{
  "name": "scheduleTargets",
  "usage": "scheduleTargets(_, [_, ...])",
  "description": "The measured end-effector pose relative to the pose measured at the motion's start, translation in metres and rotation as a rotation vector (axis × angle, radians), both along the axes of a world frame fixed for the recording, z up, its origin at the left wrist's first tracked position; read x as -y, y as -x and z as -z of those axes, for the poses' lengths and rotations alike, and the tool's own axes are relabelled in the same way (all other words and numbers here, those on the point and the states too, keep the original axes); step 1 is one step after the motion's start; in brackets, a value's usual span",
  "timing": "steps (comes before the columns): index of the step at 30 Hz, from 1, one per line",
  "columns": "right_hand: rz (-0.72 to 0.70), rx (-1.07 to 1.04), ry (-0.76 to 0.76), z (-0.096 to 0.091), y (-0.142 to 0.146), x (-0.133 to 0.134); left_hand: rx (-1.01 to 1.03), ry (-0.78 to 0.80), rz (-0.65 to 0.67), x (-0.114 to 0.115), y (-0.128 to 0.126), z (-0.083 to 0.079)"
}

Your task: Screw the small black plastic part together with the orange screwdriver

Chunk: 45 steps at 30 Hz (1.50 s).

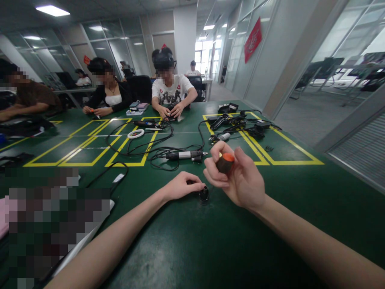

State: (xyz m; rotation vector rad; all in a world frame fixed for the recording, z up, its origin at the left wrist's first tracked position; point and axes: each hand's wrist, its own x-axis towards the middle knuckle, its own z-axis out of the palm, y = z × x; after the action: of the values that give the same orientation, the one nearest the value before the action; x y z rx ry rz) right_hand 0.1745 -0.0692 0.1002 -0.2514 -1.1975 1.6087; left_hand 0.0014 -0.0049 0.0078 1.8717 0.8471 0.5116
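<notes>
My left hand [185,185] rests low on the green table, its thumb and fingers closed on the upper edge of a small black round part [203,195]. That part stands on the tabletop, with a narrow neck at its top. Raised above the table to the right, my right hand [237,176] has its fingers wrapped around a thick orange-and-black handle [225,163], which resembles a screwdriver's. The handle's orange end faces up and toward me. Whatever shaft or tip it has is hidden by the fingers.
Beyond my hands lies a grey-and-black corded power tool [185,155] among looped cables. A white ring [136,133] is further left; dark tools and cables [240,122] pile up at the back right. Across the table [168,249], a person [173,90] handles a dark object.
</notes>
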Motion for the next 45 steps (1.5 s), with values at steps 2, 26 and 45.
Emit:
scheduleTargets(2, [0.011,0.002,-0.006,0.0011,0.0,0.0008,0.009,0.002,-0.001,0.0002,-0.0002,0.0003])
scheduleTargets(26, [0.059,0.083,-0.112,-0.0003,-0.0028,-0.0015,0.028,0.029,0.026,-0.0009,0.0006,0.0011])
scheduleTargets(45, [0.06,0.091,-0.094,-0.0046,-0.0034,-0.0009,0.017,0.01,0.035,-0.0013,0.0009,0.0006])
